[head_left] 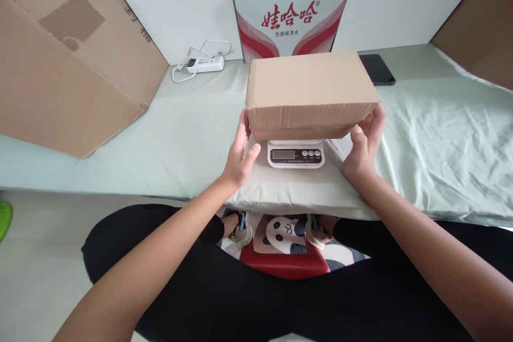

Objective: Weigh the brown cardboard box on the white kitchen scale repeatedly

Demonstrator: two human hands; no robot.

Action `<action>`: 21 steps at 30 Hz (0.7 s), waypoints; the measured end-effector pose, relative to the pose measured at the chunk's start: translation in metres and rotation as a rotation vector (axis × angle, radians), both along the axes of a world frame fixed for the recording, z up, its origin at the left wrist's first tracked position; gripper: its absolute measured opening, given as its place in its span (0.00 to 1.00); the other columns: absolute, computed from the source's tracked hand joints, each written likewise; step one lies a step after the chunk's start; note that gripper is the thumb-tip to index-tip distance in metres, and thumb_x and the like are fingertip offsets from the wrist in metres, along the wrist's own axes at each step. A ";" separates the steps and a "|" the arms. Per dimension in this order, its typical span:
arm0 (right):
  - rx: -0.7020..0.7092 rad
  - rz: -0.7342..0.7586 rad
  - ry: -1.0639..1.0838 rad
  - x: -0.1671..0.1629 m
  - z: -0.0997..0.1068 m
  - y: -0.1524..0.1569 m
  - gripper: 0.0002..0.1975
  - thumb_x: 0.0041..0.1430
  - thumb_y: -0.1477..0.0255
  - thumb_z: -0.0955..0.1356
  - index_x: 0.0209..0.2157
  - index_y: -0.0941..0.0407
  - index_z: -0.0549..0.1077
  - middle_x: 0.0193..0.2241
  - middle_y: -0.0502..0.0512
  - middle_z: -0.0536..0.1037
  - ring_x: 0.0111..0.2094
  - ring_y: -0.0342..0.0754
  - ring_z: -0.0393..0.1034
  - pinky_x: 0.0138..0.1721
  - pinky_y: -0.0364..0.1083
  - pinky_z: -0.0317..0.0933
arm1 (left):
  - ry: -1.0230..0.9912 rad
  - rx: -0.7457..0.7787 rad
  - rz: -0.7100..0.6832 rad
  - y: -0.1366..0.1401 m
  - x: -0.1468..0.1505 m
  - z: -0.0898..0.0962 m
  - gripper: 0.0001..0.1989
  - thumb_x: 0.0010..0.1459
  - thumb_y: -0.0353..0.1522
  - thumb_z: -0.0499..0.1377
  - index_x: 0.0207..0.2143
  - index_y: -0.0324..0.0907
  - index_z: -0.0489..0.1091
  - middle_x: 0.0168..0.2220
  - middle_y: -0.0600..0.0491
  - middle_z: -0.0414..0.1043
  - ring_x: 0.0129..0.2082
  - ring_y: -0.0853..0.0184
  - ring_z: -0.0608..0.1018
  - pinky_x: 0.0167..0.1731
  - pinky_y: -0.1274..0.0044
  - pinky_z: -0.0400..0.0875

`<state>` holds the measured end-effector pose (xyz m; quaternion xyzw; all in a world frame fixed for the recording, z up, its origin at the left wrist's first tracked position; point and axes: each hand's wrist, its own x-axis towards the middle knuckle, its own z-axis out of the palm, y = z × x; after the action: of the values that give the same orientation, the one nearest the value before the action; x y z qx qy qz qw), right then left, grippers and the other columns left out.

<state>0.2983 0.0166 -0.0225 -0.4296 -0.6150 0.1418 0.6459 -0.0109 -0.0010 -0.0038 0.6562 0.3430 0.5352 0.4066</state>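
A plain brown cardboard box [306,83] is held between my two hands, over a white kitchen scale [296,163]. My left hand [241,156] presses its fingers along the box's left side, with the thumb apart at the front. My right hand [365,144] grips the lower right corner, thumb at the front and fingers behind. The box hides the scale's platform, so I cannot tell whether it rests there. Below the box's front edge, the scale's grey display and its buttons show; no digits are readable.
A dark phone [377,69] lies behind the box on the right. At the back left are a white power strip [206,64] and cable. A white-and-red carton [294,18] stands behind; a large cardboard carton [80,75] is at left. A pale green cloth [192,133] covers the surface.
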 end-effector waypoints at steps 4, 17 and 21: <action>-0.012 -0.015 0.059 -0.001 0.002 0.002 0.42 0.62 0.38 0.66 0.71 0.42 0.62 0.66 0.63 0.72 0.65 0.66 0.68 0.68 0.71 0.66 | 0.009 0.017 0.005 0.000 -0.001 -0.002 0.49 0.68 0.59 0.61 0.82 0.56 0.48 0.87 0.52 0.44 0.87 0.49 0.49 0.87 0.59 0.49; 0.028 0.003 0.027 -0.001 0.003 0.003 0.36 0.65 0.41 0.66 0.67 0.44 0.67 0.60 0.62 0.75 0.58 0.62 0.71 0.60 0.65 0.69 | -0.013 0.009 0.044 0.005 -0.002 -0.008 0.49 0.67 0.62 0.60 0.81 0.57 0.49 0.87 0.54 0.43 0.88 0.49 0.46 0.87 0.58 0.47; 0.102 0.010 0.005 0.002 -0.003 0.007 0.33 0.68 0.44 0.66 0.69 0.41 0.68 0.59 0.59 0.77 0.57 0.61 0.72 0.57 0.65 0.70 | 0.013 0.027 0.036 0.007 -0.003 -0.009 0.47 0.69 0.61 0.58 0.82 0.57 0.48 0.87 0.54 0.42 0.88 0.50 0.47 0.87 0.58 0.49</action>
<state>0.3001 0.0232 -0.0251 -0.3927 -0.6220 0.1143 0.6677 -0.0140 0.0062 -0.0131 0.6587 0.3504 0.5428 0.3857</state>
